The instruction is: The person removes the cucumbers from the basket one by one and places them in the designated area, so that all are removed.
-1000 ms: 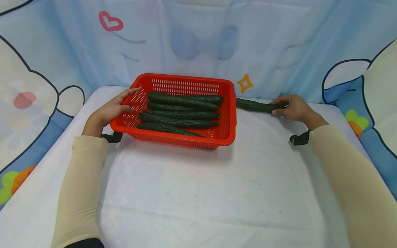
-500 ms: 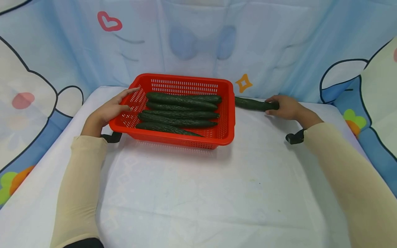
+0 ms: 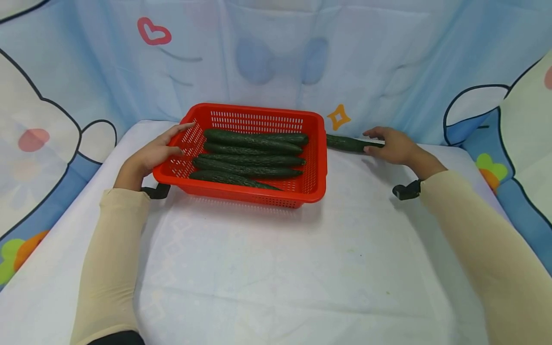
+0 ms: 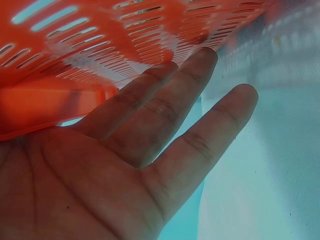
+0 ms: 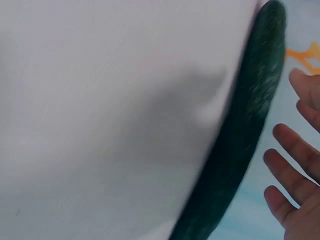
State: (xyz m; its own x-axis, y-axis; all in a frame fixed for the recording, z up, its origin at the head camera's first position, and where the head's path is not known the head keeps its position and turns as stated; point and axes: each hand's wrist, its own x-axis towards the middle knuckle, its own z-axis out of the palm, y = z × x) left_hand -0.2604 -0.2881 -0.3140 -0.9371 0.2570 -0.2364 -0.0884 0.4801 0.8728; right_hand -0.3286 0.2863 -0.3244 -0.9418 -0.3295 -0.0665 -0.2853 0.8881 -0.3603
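Observation:
A red slotted plastic basket (image 3: 247, 197) stands toward the back of the table, with several dark green cucumbers (image 3: 250, 170) lying lengthwise in it. My left hand (image 3: 151, 155) holds its left end, thumb and index finger over the rim. In the left wrist view the other fingers (image 4: 160, 110) stretch out straight beneath the basket's wall. Another cucumber (image 3: 347, 143) lies on the cloth just right of the basket, its left end hidden behind the rim. Around its right end my right hand (image 3: 396, 146) is spread. The right wrist view shows the fingers apart from this cucumber (image 5: 245, 110).
A white cloth (image 3: 276, 268) covers the table. Behind it hangs a light blue printed curtain (image 3: 280, 57), close behind the basket and the loose cucumber. Black wrist mounts (image 3: 407, 190) show below both hands.
The right hand has slid the loose cucumber slightly left and let go of it, its fingers now spread apart. The left hand and the basket stay in place.

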